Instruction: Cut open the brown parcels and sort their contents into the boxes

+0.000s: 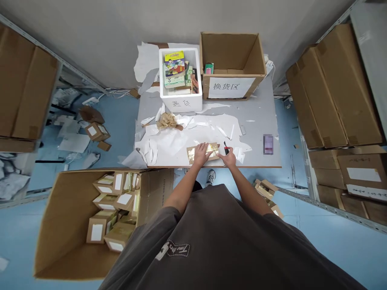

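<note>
A small cardboard box (214, 150) wrapped in shiny tape lies at the table's near edge. My left hand (200, 154) rests over its middle and holds it, with the thumb stretched to the right. At the box's right end is my right hand (229, 157), closed around a red and black box cutter (226, 149) that points away from me. A fingertip of this hand reaches the box's right edge. What lies under my left palm is hidden.
Paper scraps (222, 131) and crumpled brown tape (167, 121) litter the grey table (263, 112). Behind stand a white foam box (181, 104) with small packages and an open carton (232, 72). A large carton (69, 225) of taped boxes is at left. A blurred purple rectangle (268, 144) lies right.
</note>
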Available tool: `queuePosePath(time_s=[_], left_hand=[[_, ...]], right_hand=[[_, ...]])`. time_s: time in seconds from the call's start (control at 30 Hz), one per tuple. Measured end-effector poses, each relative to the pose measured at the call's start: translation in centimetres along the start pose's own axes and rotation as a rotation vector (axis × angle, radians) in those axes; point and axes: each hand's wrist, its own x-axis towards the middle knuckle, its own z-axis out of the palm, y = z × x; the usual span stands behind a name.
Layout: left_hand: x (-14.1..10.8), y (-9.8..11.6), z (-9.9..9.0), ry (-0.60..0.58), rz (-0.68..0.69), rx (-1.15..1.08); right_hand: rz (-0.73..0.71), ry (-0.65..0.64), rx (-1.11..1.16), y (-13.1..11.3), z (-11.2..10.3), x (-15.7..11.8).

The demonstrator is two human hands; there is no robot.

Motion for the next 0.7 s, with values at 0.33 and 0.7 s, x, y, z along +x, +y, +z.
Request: queuePosePath(time_s=[0.33,0.7], left_hand=[[-2.6,-1.4,-1.2,-0.046,-0.161,-0.017],[-1.2,-4.6,-5.1,-0.192,0.358,0.212]], right_hand=[[-0.017,0.021,-0.002,-9.1,2.1,8.3],[0.054,-0.101,0.145,-2.3,2.8,-1.5]])
